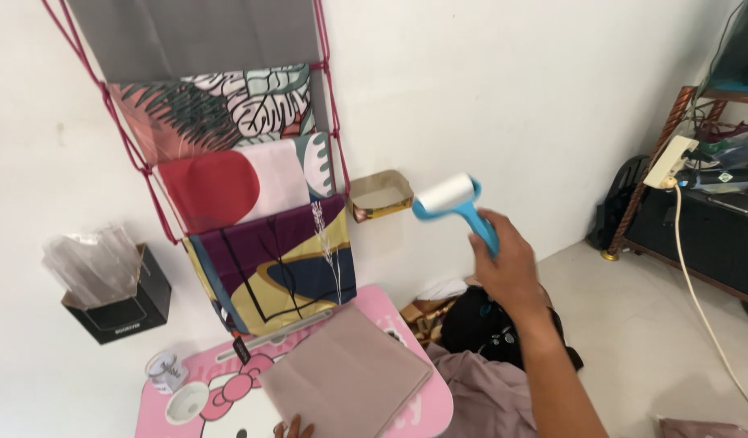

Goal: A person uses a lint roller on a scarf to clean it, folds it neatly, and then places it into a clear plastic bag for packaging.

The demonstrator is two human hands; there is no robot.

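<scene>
My right hand (pixel 512 268) gripped roller (pixel 451 201) aloft near wall; left fingertips (pixel 294 427) pinned cloth (pixel 345 369) at table (pixel 439 405) front edge, grip unclear; cloth might slide off.

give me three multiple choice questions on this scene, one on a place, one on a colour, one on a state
1. Where does the folded taupe cloth lie?
A. on the pink table
B. in the wall box
C. on the shelf

2. What colour is the lint roller handle?
A. red
B. blue
C. black

3. What is the right hand doing?
A. resting flat
B. holding the roller raised
C. pointing at the floor

A: the cloth rests on the tabletop. B: the handle and frame are blue. B: the fingers wrap the handle, with the roller in the air.
</scene>
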